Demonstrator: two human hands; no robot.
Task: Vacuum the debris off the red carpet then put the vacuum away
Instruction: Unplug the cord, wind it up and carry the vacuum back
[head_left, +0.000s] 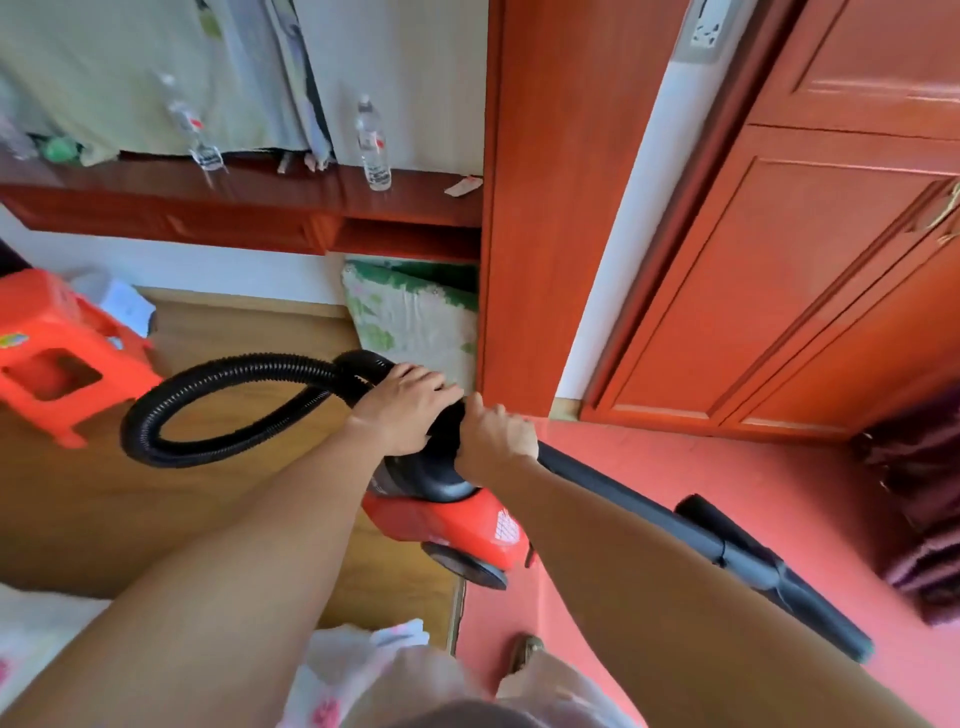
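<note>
The left hand (410, 405) lies on the black top of the vacuum (457, 525), its fingers bent down over the collar where the hose (208, 405) joins, grasping it. Just beside it, the right hand (496, 434) is clenched in a fist around the upper end of the black wand (649, 509). The two hands nearly touch. The vacuum, red below and black above, with one wheel showing, is at the left edge of the red carpet (701, 457), where that edge meets the wooden floor (78, 493); whether it rests on the floor or is lifted I cannot tell. From the collar the ribbed hose swings out left over the wooden floor in a wide loop and comes back under itself. The wand slants from the right hand across the carpet toward its near right part, ending in a wider black nozzle. An orange plastic stool (52, 353) stands on the wooden floor at its far left. A floral cushion (415, 322) leans at the floor's far edge, under a dark wooden shelf (234, 202) that carries a clear bottle (374, 140). A panelled wooden door (779, 286) borders the carpet's far edge, and dark purple cloth (914, 493) lies along its right edge.
</note>
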